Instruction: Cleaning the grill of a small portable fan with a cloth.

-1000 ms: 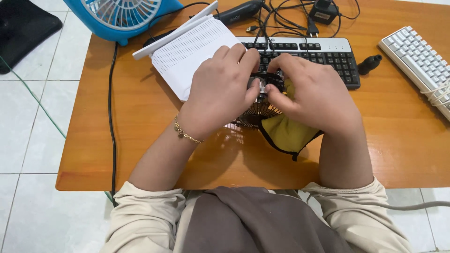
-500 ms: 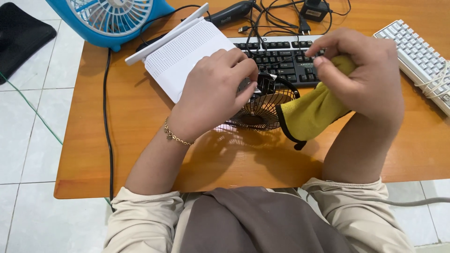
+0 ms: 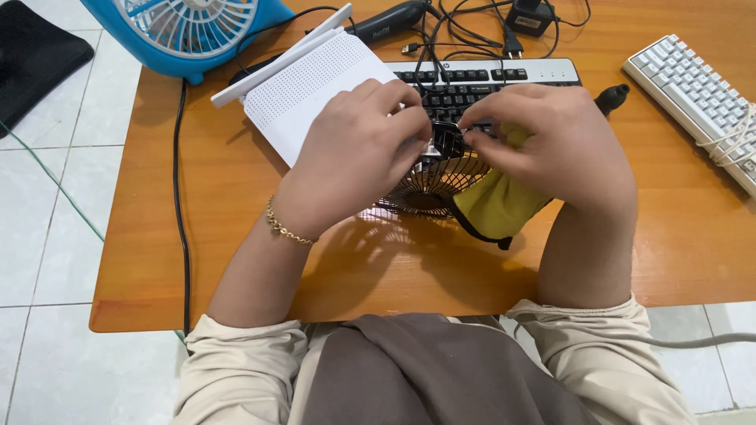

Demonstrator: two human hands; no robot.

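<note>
Orange wooden table (image 3: 236, 236) carries everything. Blue fan (image 3: 189, 27) at far left corner; white router (image 3: 315, 79) beside it, black keyboard (image 3: 504, 83) to its right, white keyboard (image 3: 697, 90) at right edge. Small black wire-cage fan (image 3: 433, 185) at table centre, tilted. Left hand (image 3: 354, 157) curled closed around fan's top. Right hand (image 3: 559, 145) fingers pinched on yellow cloth (image 3: 496, 205), pressed to fan, apparently at hub; contact spot hidden.

Cream sleeves (image 3: 244, 358) pushed up; gold chain bracelet (image 3: 285, 228); brown-grey garment (image 3: 425, 370).
</note>
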